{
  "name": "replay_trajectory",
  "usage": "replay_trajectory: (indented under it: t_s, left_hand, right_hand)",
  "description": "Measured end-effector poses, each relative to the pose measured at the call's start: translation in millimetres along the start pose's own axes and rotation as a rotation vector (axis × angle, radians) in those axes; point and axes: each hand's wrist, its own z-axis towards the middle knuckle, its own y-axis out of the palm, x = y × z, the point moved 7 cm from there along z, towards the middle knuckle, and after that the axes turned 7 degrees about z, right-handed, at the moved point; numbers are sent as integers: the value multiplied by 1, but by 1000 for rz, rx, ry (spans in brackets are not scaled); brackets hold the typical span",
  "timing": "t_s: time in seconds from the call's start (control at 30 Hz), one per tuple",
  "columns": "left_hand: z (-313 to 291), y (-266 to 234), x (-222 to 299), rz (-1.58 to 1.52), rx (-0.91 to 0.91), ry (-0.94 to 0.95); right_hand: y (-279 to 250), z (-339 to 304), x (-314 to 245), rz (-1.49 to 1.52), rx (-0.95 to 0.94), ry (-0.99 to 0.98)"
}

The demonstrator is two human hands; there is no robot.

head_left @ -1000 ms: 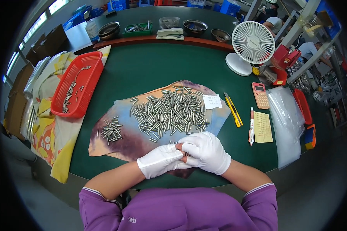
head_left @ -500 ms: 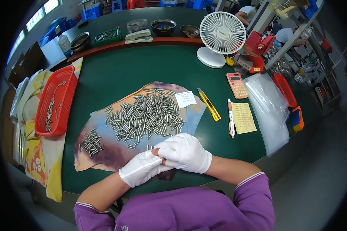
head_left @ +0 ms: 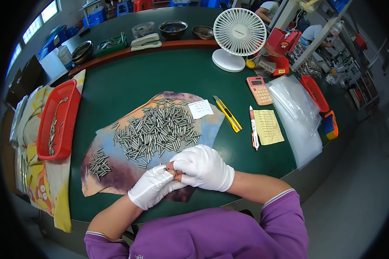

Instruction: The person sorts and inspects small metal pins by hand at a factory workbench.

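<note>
Both my hands wear white gloves with some fingertips bare, and they meet at the front edge of a tie-dyed cloth [head_left: 121, 181]. My left hand [head_left: 153, 187] is closed, its fingertips against those of my right. My right hand [head_left: 205, 168] pinches from above, thumb and forefinger together. A small metallic glint shows between the fingertips; its shape is mostly hidden. Just beyond my hands lies a large heap of short metal pins [head_left: 155, 131]. A smaller pile of pins [head_left: 98, 165] sits apart at the cloth's left. A white paper slip [head_left: 201, 109] rests by the heap's upper right.
A red basket [head_left: 69, 129] with metal pieces stands left on a yellow patterned towel [head_left: 60, 198]. Rightward lie a yellow utility knife [head_left: 228, 114], a pen [head_left: 253, 128], a yellow note [head_left: 268, 126], a pink calculator [head_left: 259, 91] and plastic bags [head_left: 296, 125]. A white fan [head_left: 229, 62] stands behind.
The whole view has shifted slightly, so things on the table appear a little further left. My hands stay together, and more of the bare fingertips shows between them now.
</note>
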Motion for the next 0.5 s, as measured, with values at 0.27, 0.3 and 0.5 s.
replay_trajectory:
  t_s: [0.27,0.3,0.5]
  left_hand:
    - [-2,1,9,62,111,72]
    - [-3,2,12,166,119,94]
    - [-7,8,17,379,193,140]
  right_hand:
    - [-7,-2,9,89,-11,38]
    - [-7,-3,12,164,-10,62]
    - [-7,2,13,280,26,136]
